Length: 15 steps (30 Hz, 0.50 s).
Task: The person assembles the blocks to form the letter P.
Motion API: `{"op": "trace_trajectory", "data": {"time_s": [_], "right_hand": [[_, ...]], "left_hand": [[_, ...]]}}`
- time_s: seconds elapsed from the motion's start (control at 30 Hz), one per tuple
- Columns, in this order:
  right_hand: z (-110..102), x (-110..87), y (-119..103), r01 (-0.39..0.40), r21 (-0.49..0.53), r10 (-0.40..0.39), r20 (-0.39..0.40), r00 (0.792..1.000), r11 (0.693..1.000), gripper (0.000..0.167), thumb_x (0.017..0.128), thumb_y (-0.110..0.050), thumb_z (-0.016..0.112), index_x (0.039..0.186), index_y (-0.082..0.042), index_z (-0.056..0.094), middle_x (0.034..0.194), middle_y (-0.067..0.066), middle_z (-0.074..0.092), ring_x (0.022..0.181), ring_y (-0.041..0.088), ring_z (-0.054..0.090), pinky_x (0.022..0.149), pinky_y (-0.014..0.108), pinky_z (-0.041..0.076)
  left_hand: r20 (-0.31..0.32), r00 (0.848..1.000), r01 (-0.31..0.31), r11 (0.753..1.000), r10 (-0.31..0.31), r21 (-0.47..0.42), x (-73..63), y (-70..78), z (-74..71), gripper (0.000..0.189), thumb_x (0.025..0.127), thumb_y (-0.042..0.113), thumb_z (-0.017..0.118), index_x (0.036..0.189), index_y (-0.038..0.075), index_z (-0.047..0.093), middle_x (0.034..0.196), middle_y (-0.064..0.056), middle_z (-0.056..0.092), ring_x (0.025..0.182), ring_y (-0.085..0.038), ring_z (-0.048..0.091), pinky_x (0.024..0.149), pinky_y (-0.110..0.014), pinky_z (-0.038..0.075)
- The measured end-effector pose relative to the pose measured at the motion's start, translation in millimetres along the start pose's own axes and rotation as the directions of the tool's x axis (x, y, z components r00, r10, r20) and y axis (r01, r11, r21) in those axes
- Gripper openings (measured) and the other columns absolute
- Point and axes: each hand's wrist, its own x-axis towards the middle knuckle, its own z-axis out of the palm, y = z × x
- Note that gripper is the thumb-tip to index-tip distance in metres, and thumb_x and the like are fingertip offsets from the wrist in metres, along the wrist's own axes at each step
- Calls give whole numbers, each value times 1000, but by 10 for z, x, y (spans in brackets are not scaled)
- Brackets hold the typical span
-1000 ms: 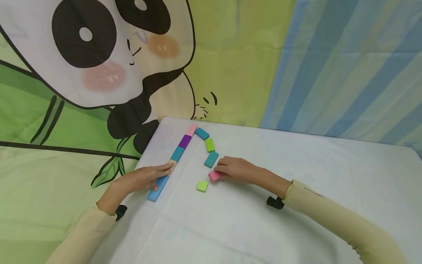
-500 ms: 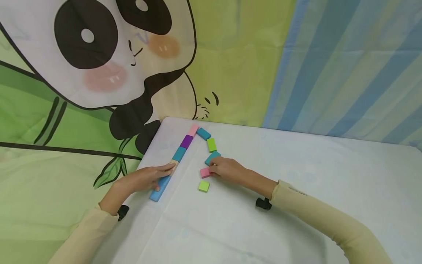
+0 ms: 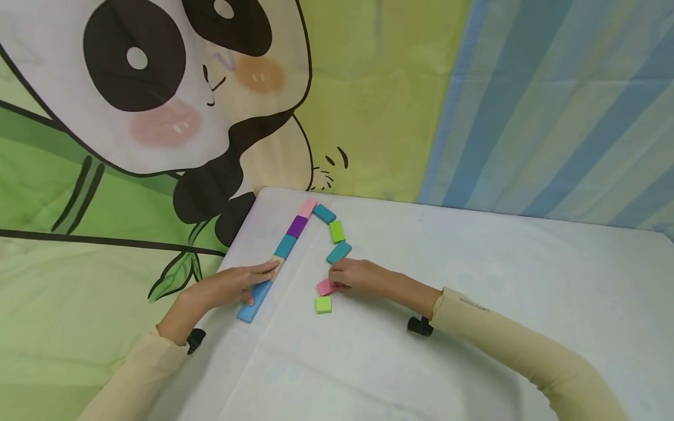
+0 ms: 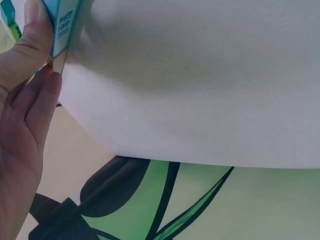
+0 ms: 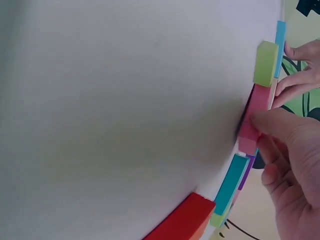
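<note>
My right hand (image 3: 363, 278) pinches a pink block (image 3: 324, 287) just behind a small lime-green block (image 3: 323, 305). In the right wrist view, one end of the pink block (image 5: 257, 102) sits right at the lime-green block (image 5: 265, 62). My left hand (image 3: 231, 285) rests on a straight row along the table's left side. Its fingers lie straight over the tan block (image 3: 277, 261), the thumb against the light blue block (image 3: 255, 303). Beyond these, the row continues with teal (image 3: 285, 247), purple (image 3: 297, 227) and light pink (image 3: 308, 207) blocks.
A bent chain of teal (image 3: 339, 252), green (image 3: 337, 232) and teal (image 3: 324, 213) blocks curves toward the row's far end. A red block (image 5: 185, 220) shows low in the right wrist view. Behind the white table (image 3: 474, 263) hangs a panda-printed cloth (image 3: 389, 99).
My right hand has brought the pink block left, then nearer the front, to the lime-green block, which has turned slightly. The left hand stays on the row.
</note>
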Motion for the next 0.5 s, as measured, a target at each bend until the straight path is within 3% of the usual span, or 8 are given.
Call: {"op": "trace_trajectory", "data": {"time_s": [0.17, 0.3, 0.4, 0.5], "right_hand": [[-20, 141, -24, 24, 38, -21, -59, 998, 999, 18, 91, -16, 69, 108, -11, 69, 109, 2, 68, 105, 15, 62, 92, 22, 54], [7, 231, -11, -20, 58, 22, -25, 999, 998, 21, 91, -16, 68, 112, -11, 69, 112, 3, 68, 107, 15, 61, 93, 22, 53], [39, 243, 6, -42, 47, 42, -17, 999, 998, 22, 92, -16, 67, 113, -11, 69, 116, 4, 67, 110, 16, 61, 94, 23, 53], [34, 182, 9, -25, 14, 26, -81, 996, 1000, 21, 91, -17, 68, 112, -12, 68, 118, 4, 65, 111, 17, 62, 91, 25, 55]], "left_hand": [[12, 1000, 22, 999, -22, -26, 10, 11, 2, 83, 79, 24, 73, 148, 1, 34, 160, -17, 26, 139, -37, 40, 103, -43, 46], [19, 1000, 22, 999, -21, -41, 12, 25, -11, 84, 79, 24, 73, 149, 2, 33, 160, -17, 26, 139, -38, 40, 103, -44, 46], [21, 1000, 24, 999, -23, -37, 12, 24, -14, 83, 80, 24, 73, 150, 3, 33, 160, -16, 25, 139, -38, 41, 102, -44, 47], [22, 999, 33, 999, -32, -38, 2, 11, -6, 83, 80, 24, 73, 150, 3, 33, 160, -15, 25, 140, -37, 40, 102, -44, 47]]}}
